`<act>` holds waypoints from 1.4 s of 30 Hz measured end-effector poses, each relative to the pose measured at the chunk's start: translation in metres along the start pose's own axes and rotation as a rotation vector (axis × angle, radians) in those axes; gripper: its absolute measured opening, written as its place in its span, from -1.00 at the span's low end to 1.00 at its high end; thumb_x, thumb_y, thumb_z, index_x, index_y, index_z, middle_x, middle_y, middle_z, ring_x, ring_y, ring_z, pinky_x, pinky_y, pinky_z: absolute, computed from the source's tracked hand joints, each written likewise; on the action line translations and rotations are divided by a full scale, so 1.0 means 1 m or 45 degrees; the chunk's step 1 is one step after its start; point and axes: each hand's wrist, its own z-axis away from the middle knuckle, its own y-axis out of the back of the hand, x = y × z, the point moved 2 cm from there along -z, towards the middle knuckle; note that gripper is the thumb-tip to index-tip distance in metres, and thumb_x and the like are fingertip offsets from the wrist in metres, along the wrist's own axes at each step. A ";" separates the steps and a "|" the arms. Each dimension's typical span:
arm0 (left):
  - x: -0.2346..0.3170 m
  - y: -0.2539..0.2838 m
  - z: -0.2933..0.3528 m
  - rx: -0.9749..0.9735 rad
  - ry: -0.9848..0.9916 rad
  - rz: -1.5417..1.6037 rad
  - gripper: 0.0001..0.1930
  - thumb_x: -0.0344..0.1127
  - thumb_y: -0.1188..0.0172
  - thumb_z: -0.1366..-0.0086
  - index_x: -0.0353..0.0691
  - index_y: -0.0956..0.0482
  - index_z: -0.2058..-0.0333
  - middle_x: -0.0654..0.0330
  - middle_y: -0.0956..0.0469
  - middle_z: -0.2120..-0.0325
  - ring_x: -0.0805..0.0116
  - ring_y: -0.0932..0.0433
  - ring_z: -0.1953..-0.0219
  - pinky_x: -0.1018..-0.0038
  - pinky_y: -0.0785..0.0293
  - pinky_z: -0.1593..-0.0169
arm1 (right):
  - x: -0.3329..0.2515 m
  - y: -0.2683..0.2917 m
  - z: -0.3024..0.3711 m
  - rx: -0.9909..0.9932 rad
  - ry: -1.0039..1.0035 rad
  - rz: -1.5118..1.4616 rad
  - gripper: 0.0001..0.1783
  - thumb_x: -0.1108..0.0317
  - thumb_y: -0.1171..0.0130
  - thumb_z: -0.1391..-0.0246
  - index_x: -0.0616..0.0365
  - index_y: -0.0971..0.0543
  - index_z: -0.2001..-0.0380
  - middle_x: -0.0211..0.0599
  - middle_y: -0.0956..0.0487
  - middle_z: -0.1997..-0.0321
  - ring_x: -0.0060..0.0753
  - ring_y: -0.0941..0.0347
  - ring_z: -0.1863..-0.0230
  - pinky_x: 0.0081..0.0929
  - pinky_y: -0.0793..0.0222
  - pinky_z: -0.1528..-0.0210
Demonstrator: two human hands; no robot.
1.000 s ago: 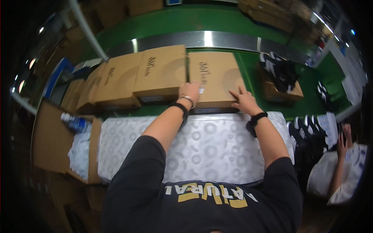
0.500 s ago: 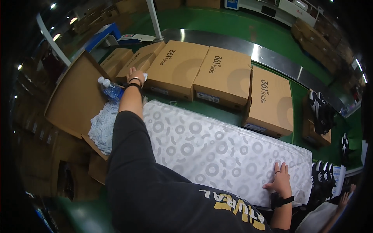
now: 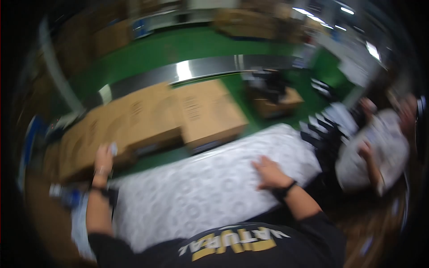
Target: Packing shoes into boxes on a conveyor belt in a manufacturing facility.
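A small white packet (image 3: 114, 148) shows at the fingers of my left hand (image 3: 103, 158), which is closed and held beside the brown cardboard shoe boxes (image 3: 154, 111). Motion blur hides the packet's details. My right hand (image 3: 271, 173) is open, fingers spread, over the far right part of a stack of white tissue paper (image 3: 192, 196) printed with grey rings. Beside my left forearm lies a heap of pale slips (image 3: 80, 228), partly cut off by the blur and the arm.
Plastic bottles (image 3: 67, 194) stand left of my left wrist. Black-and-white shoes (image 3: 268, 85) sit on a box (image 3: 277, 105) at the far right, and more shoes (image 3: 319, 134) lie beside the paper. Another person (image 3: 375, 152) is at the right. A metal rail (image 3: 201, 67) runs behind the boxes.
My view has swung to the right and blurred. The left hand, with the small white packet, has come off the left boxes toward the paper's far edge. The right hand stays spread over the paper.
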 end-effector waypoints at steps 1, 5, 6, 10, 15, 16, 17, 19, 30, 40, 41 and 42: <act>0.052 -0.006 0.010 -0.032 -0.182 0.284 -0.86 -0.42 0.07 -0.13 -0.36 -0.43 0.45 -0.08 -0.40 0.47 -0.07 -0.37 0.37 0.22 -0.30 0.28 | -0.005 0.001 0.000 -0.009 -0.009 -0.038 0.04 0.06 -0.40 0.48 0.05 -0.14 -0.14 0.16 -0.06 -0.20 0.11 0.05 -0.24 -0.03 0.01 -0.16; 0.183 -0.036 0.065 -0.338 -0.746 0.523 -0.96 -0.52 -0.08 0.09 -0.26 -0.49 0.62 0.07 -0.41 0.65 0.07 -0.40 0.50 0.28 -0.30 0.41 | -0.014 0.004 0.011 0.081 -0.039 -0.103 -0.06 0.06 -0.35 0.40 0.09 -0.20 -0.12 0.05 -0.11 -0.19 0.02 -0.02 -0.21 0.03 -0.03 -0.09; 0.200 -0.052 0.074 -0.425 -0.838 0.512 -0.93 -0.58 -0.11 0.15 -0.27 -0.51 0.63 0.06 -0.42 0.64 0.11 -0.42 0.54 0.36 -0.34 0.46 | -0.017 0.004 0.017 0.074 -0.086 -0.076 -0.12 0.04 -0.30 0.34 0.10 -0.22 -0.11 0.02 -0.14 -0.18 -0.03 -0.05 -0.20 -0.05 -0.03 -0.09; 0.244 -0.101 0.109 -0.920 -1.079 0.384 -0.89 -0.36 -0.22 0.10 -0.21 -0.57 0.52 0.07 -0.46 0.60 0.08 -0.46 0.49 0.30 -0.40 0.40 | -0.006 -0.013 0.045 0.154 -0.206 -0.207 -0.24 0.06 -0.23 0.25 0.10 -0.28 -0.07 0.00 -0.22 -0.13 -0.08 -0.12 -0.16 -0.20 -0.05 -0.08; 0.260 -0.117 0.092 -1.306 -1.042 0.072 -0.83 -0.23 -0.14 0.02 -0.19 -0.54 0.51 0.02 -0.51 0.53 0.05 -0.48 0.39 0.26 -0.40 0.31 | 0.030 -0.028 0.086 0.418 -0.281 -0.332 -0.37 0.09 -0.20 0.21 0.12 -0.38 0.03 -0.07 -0.38 0.03 -0.12 -0.25 -0.04 -0.29 -0.09 -0.07; 0.260 -0.122 0.091 -1.310 -1.013 0.063 -0.83 -0.23 -0.14 0.02 -0.19 -0.54 0.51 0.02 -0.51 0.53 0.05 -0.48 0.39 0.26 -0.40 0.31 | 0.035 -0.031 0.091 0.408 -0.255 -0.342 -0.37 0.09 -0.20 0.21 0.12 -0.38 0.03 -0.07 -0.38 0.03 -0.12 -0.25 -0.04 -0.29 -0.09 -0.07; 0.257 -0.127 0.092 -1.294 -1.121 -0.134 -0.83 -0.23 -0.11 0.01 -0.19 -0.53 0.51 0.04 -0.52 0.55 0.04 -0.49 0.43 0.26 -0.40 0.34 | 0.039 -0.032 0.095 0.447 -0.198 -0.379 -0.41 0.11 -0.20 0.21 0.14 -0.41 0.06 -0.10 -0.40 0.06 -0.13 -0.26 -0.02 -0.31 -0.12 -0.04; 0.264 -0.138 0.096 -1.325 -1.217 -0.266 -0.83 -0.23 -0.06 -0.01 -0.18 -0.52 0.52 0.04 -0.52 0.57 0.03 -0.49 0.46 0.25 -0.40 0.37 | 0.053 -0.034 0.103 0.539 -0.079 -0.497 -0.46 0.15 -0.21 0.20 0.17 -0.44 0.11 -0.11 -0.44 0.13 -0.13 -0.31 0.05 -0.36 -0.18 0.00; 0.347 -0.130 0.117 -0.682 -0.509 0.189 -0.82 -0.30 -0.01 -0.02 -0.32 -0.46 0.55 -0.08 -0.46 0.54 -0.04 -0.43 0.43 0.19 -0.36 0.33 | 0.112 0.063 0.013 0.814 0.233 -0.804 -0.60 0.22 -0.22 0.20 0.17 -0.50 0.24 -0.14 -0.49 0.35 -0.18 -0.42 0.28 -0.37 -0.33 0.21; 0.297 -0.103 0.186 -0.352 0.321 -0.153 -0.64 -0.27 -0.22 0.10 -0.22 -0.44 0.27 0.02 -0.43 0.33 0.04 -0.44 0.28 0.26 -0.38 0.24 | 0.202 0.149 -0.192 1.215 -0.095 -0.356 -0.59 0.49 -0.21 0.33 0.07 -0.49 0.25 -0.11 -0.43 0.18 -0.05 -0.35 0.07 -0.27 -0.31 0.07; 0.296 -0.098 0.189 -0.243 0.254 -0.114 -0.66 -0.27 -0.22 0.09 -0.22 -0.44 0.28 0.02 -0.43 0.34 0.04 -0.44 0.29 0.27 -0.38 0.24 | 0.206 0.154 -0.203 1.037 -0.127 -0.364 -0.63 0.51 -0.19 0.32 0.09 -0.47 0.30 -0.10 -0.44 0.21 -0.05 -0.36 0.09 -0.26 -0.31 0.07; 0.295 -0.092 0.197 -0.138 0.191 -0.077 -0.68 -0.28 -0.21 0.08 -0.23 -0.45 0.30 0.02 -0.43 0.35 0.05 -0.43 0.31 0.27 -0.37 0.24 | 0.205 0.158 -0.208 0.852 -0.157 -0.364 -0.68 0.54 -0.18 0.32 0.10 -0.46 0.35 -0.10 -0.45 0.24 -0.05 -0.37 0.10 -0.26 -0.30 0.07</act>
